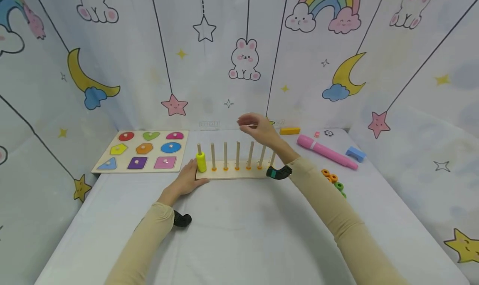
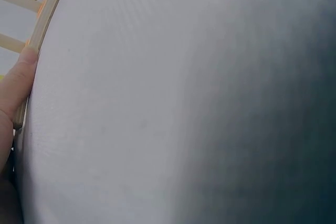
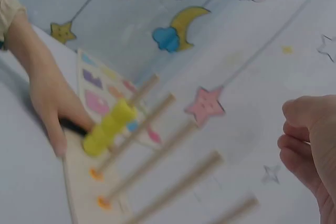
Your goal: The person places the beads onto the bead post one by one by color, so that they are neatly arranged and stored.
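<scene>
A wooden peg board [image 1: 232,174] with several upright pegs stands on the table. Yellow rings [image 1: 201,162] are stacked on its leftmost peg, whose tip pokes out above them. My left hand [image 1: 188,179] holds the board's left end, thumb along the front edge and the other fingers round the far side. In the left wrist view, the thumb [image 2: 20,74] lies against the board's edge. Raised above the right half of the pegs is my right hand [image 1: 262,129], its fingers loosely bent. The right wrist view shows nothing in the visible part of the right hand [image 3: 315,140].
A shape puzzle board [image 1: 149,152] lies at the left. To the right are a pink marker-shaped tube [image 1: 327,152], a blue block [image 1: 355,154], a yellow block [image 1: 290,131], and orange and green rings [image 1: 333,178] partly behind the right sleeve. A printed curtain [image 1: 209,77] closes off the back.
</scene>
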`<state>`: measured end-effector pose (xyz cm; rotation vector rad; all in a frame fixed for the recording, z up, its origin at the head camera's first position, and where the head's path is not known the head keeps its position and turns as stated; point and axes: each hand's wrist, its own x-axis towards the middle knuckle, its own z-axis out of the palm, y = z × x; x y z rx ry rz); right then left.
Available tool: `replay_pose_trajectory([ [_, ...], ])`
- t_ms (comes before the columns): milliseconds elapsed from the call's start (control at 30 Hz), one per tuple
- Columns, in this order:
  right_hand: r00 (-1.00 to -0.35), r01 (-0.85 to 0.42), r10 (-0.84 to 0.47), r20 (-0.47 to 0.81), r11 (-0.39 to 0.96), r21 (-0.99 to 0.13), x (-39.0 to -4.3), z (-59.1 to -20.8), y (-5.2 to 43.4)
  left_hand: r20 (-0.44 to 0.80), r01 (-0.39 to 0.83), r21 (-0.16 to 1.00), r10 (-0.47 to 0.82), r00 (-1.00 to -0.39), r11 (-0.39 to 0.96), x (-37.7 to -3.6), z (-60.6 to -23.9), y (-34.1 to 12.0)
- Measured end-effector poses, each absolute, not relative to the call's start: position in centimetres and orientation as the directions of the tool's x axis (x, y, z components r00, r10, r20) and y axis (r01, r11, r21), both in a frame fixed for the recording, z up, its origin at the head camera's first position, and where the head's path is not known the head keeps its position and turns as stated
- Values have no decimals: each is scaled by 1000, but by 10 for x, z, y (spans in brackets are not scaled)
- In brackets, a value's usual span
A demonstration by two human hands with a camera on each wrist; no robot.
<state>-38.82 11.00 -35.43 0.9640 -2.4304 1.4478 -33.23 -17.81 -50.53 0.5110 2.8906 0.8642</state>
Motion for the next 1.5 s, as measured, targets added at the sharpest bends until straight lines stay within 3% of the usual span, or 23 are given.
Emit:
replay_pose_trajectory([
  [267, -825, -565, -288, 487, 472, -677, -359, -349, 196, 32, 305, 548, 345, -938, 779, -334, -505, -177],
  [533, -910, -409, -202, 361, 569, -714, -335, -368, 261, 31, 302, 550, 343, -939, 779, -331, -503, -177],
  [800, -942, -310, -100, 320, 625, -716, -331, -411, 335, 6, 285, 555, 339, -941, 781, -330, -501, -176],
  [900, -948, -276, -68, 310, 659, -700, -314, -414, 349, 9, 290, 553, 342, -940, 782, -330, -500, -176],
  [1200, -944, -290, -68, 323, 636, -715, -266, -411, 354, 22, 294, 553, 338, -941, 780, -332, -499, -177],
  [1500, -937, -349, -220, 271, 590, -728, -257, -466, 371, -2, 277, 561, 336, -942, 780, -330, -499, -176],
])
